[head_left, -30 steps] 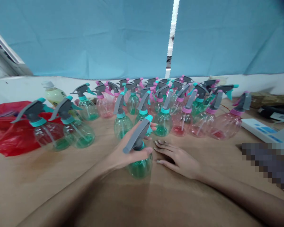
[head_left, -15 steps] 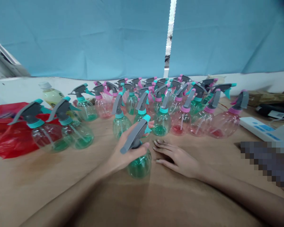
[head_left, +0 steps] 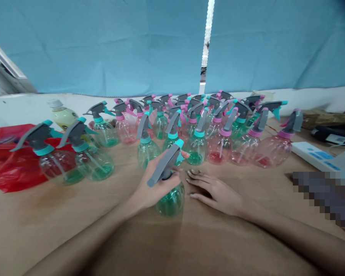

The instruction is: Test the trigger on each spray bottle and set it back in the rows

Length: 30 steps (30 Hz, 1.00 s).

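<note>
Far left lies a red bag [head_left: 17, 174]; the left hand [head_left: 151, 191] grips a green spray bottle [head_left: 170, 203] around its neck, base seemingly on the tabletop [head_left: 138, 241]; beside it, the right hand [head_left: 218, 193] lies loose, palm down.

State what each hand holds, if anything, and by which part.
The left hand holds the nearest green spray bottle around its neck, at the grey spray head; the right hand holds nothing visible.

Looks like a small workshop to me: rows of matching spray bottles [head_left: 197, 149] crowd a plain worktop [head_left: 161, 249] before a hung blue cloth [head_left: 117, 46].
</note>
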Motion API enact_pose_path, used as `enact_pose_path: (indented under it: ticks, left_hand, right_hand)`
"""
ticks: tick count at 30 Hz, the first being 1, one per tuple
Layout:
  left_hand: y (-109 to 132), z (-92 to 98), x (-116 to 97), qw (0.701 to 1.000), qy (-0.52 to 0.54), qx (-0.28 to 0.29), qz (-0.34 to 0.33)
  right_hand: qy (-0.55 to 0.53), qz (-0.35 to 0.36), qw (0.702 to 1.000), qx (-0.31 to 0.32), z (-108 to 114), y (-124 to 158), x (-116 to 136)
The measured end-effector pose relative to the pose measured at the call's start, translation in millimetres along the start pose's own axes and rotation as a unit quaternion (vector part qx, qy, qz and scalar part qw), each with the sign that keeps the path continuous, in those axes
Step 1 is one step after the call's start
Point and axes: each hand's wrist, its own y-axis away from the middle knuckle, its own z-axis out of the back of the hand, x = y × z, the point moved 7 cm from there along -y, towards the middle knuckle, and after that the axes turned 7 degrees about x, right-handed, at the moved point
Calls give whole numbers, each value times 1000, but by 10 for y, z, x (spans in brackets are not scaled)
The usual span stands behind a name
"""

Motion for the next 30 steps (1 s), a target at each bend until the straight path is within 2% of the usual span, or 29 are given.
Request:
enact_pose_path:
  ticks: [14,22,30]
  left_hand:
    - [8,1,8,1000,-25,-9,3]
    - [1,35,-123,999,14,-16,-45]
    - [-13,-9,6,1000,-2,4,-7]
  right_hand:
    - [-20,2,1000,-11,22,1,13]
    - [-11,-1,1000,-6,7,2,2]
    - [-22,3,1000,-14,23,3,12]
